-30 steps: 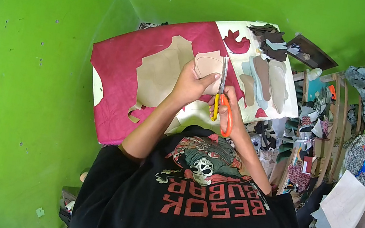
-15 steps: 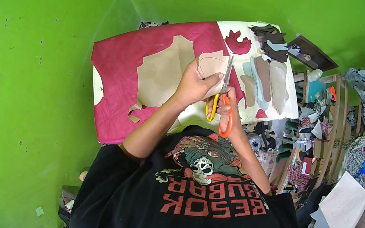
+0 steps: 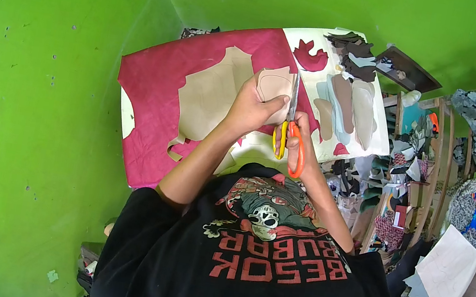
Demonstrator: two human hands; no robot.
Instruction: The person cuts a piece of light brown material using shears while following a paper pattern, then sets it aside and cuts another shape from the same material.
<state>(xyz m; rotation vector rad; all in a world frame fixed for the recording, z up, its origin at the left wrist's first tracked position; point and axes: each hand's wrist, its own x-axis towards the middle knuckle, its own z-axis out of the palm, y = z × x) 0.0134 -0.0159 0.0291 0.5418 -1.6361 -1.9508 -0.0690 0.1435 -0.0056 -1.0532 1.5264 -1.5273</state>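
My left hand (image 3: 251,108) grips a beige leather piece (image 3: 275,83) with a curved outline drawn on it, thumb pressed on top. In my right hand (image 3: 301,140) is a pair of scissors (image 3: 295,153) with one yellow and one orange handle loop. The blades point away from me along the right edge of the beige piece. Beneath, a larger beige leather sheet (image 3: 213,91) with an irregular cut edge lies on dark red leather (image 3: 156,91).
Cut shapes in grey and brown (image 3: 360,109) lie on the table's right side, near a dark red scrap (image 3: 311,57) and a dark stack (image 3: 355,48). Further right, a wooden rack (image 3: 439,151) holds many fabric scraps. Green walls (image 3: 47,85) stand left and behind.
My left hand and the beige piece have shifted slightly left. The scissor blades look closer together, and the yellow loop has moved nearer the orange one.
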